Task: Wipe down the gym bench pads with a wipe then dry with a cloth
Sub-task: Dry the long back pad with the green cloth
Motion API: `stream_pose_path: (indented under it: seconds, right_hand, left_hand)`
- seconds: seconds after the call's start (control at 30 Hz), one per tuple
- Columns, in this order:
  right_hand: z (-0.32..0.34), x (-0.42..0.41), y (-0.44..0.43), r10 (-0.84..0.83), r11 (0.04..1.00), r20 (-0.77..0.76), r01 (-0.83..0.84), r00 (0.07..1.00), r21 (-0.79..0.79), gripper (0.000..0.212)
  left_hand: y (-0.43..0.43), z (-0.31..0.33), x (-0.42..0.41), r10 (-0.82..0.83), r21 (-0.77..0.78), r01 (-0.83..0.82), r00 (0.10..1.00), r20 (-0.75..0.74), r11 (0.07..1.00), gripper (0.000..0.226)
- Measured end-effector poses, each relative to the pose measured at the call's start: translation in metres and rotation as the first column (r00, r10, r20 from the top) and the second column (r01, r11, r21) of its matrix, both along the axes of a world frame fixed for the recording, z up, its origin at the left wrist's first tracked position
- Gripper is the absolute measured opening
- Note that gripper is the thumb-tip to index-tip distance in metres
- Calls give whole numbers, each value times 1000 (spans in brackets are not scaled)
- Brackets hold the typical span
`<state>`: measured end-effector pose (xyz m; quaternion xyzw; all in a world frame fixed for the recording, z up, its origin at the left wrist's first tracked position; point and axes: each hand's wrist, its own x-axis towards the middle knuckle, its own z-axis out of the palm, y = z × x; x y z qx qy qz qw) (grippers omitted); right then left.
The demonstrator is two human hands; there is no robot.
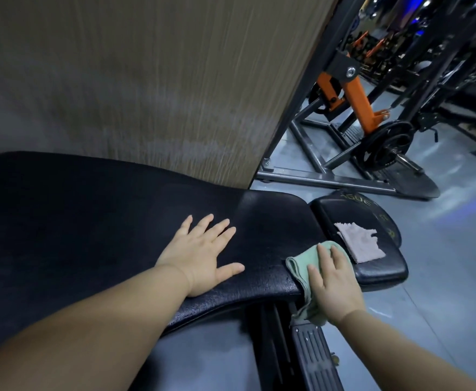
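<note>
A long black bench pad (90, 221) stretches from the left to the middle. My left hand (203, 255) lies flat on it, fingers spread, holding nothing. My right hand (334, 286) presses a green cloth (299, 266) onto the pad's near right corner; the cloth drapes over the edge. Just right of that sits a smaller black seat pad (377, 275), with a pale pinkish wipe (361, 244) lying flat on top of it, apart from both hands.
A wood-grain wall panel (160, 80) rises right behind the bench. A black and orange weight machine (358, 100) with a plate (386, 145) stands on the grey floor at the right. The bench's black frame and foot step (315, 359) lie below my right hand.
</note>
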<state>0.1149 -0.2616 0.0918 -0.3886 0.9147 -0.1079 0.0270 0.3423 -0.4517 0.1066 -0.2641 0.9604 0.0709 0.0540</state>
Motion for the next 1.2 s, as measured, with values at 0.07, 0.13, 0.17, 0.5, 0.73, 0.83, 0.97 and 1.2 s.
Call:
stream_pose_path:
  seconds: [0.07,0.13,0.17,0.5,0.73,0.83,0.97,1.2]
  right_hand:
    - [4,-6,-7,1,1000,0,-1,1000,11,59]
    - [8,-15,-17,6,999,-1,-6,1000,33,59]
    - [10,-19,-22,13,999,2,-13,1000,45,58]
    - [17,-66,-89,91,989,54,-96,994,111,57]
    - [22,-71,-143,-31,983,-12,33,999,181,46]
    - [26,-61,-158,-119,975,-9,119,993,188,43]
    - [20,-47,-147,-62,982,-43,69,997,174,52]
    - [16,9,-78,144,963,-101,-116,984,242,62]
  left_hand:
    - [-1,-1,0,1,6,-1,1000,-9,1000,84]
    - [-1,-2,0,0,10,0,1000,-11,1000,84]
    - [-1,-2,0,0,10,0,1000,-11,1000,84]
    - [-1,-4,-1,5,-1,-5,1000,-12,1000,89]
    - [-2,-6,-2,5,-13,-5,1000,-2,1000,90]
    - [-2,-5,-3,13,-15,-12,1000,3,1000,89]
    - [-1,-3,-2,12,-19,-11,1000,22,1000,87]
    - [0,1,-2,14,-4,-14,1000,17,1000,87]
